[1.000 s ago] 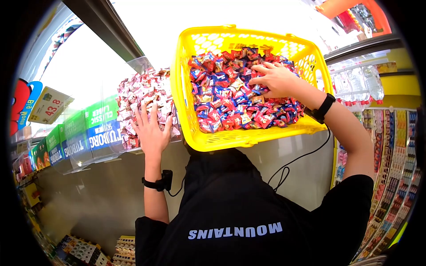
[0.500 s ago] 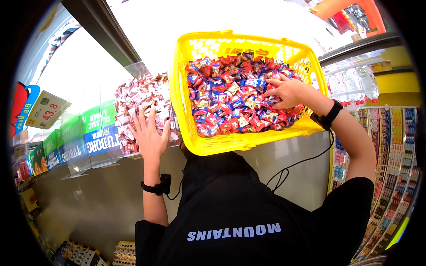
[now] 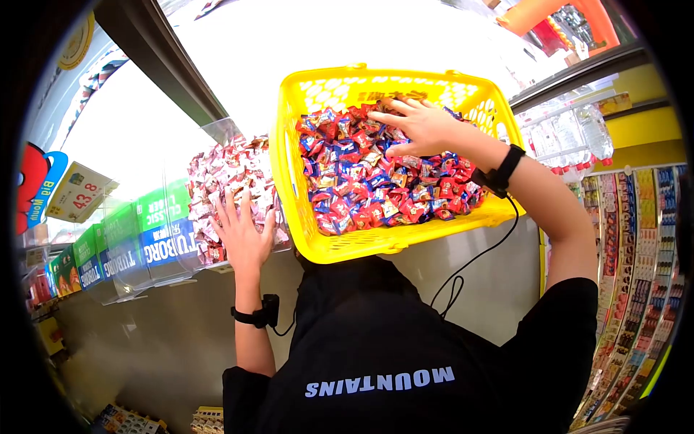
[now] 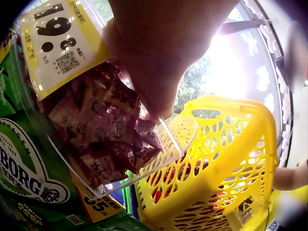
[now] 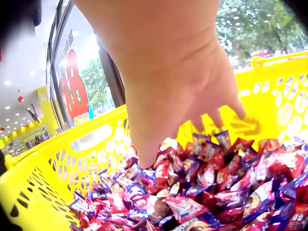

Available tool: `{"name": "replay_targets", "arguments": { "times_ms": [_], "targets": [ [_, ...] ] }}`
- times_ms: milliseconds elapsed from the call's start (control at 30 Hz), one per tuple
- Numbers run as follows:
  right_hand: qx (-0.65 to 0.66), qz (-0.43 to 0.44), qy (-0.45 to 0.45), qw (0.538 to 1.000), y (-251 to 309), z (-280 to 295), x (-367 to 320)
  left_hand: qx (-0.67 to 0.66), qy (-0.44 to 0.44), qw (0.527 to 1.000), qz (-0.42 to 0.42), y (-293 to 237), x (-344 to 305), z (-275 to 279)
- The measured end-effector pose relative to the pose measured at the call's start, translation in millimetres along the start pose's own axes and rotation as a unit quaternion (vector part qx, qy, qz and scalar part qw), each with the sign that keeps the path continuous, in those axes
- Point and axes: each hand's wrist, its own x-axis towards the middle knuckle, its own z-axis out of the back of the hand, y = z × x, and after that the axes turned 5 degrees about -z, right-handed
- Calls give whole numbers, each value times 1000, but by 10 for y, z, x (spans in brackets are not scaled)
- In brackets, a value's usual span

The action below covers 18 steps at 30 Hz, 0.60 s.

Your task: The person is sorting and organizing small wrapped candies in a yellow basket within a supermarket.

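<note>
A yellow plastic basket (image 3: 291, 213) is filled with red and blue wrapped candies (image 3: 354, 170). My right hand (image 3: 426, 130), fingers spread, is over the far part of that pile. In the right wrist view its thumb and fingertips reach down close to the wrappers, and nothing is gripped. Left of the basket, a clear plastic bin holds pink wrapped candies (image 3: 228, 170). My left hand (image 3: 246, 239) has its fingers extended at the near edge of this bin, overlapping the pink candies. In the left wrist view the hand (image 4: 159, 57) hides part of the bin.
Green and blue beer cartons (image 3: 170, 224) stand in a row on the left, beside a 43.8 price card (image 3: 79, 184). Bottled water (image 3: 571, 137) sits at the right, above shelves of small packets (image 3: 625, 289). A 19.8 price card (image 4: 62, 43) covers part of the bin.
My right hand has shifted from the right side of the candy pile leftward and toward the basket's far side. My left hand stays by the pink candies. The head view has tilted slightly.
</note>
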Motion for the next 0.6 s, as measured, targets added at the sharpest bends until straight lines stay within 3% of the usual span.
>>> {"name": "replay_targets", "arguments": {
  "times_ms": [133,200,300,533,600],
  "targets": [
    [-31,-1,-34,999,219,-438,116,6,-1,1000,-10,27,-16,-27],
    [51,4,43,998,324,-410,92,15,-2,1000,-10,28,-5,-37],
    [43,68,82,993,261,-546,97,17,0,1000,-12,34,-4,-45],
    [124,260,-2,958,512,-613,3,14,-5,1000,-17,44,7,-46],
    [91,305,7,948,577,-584,-52,14,-2,1000,-13,44,3,-40]
  ]
}}
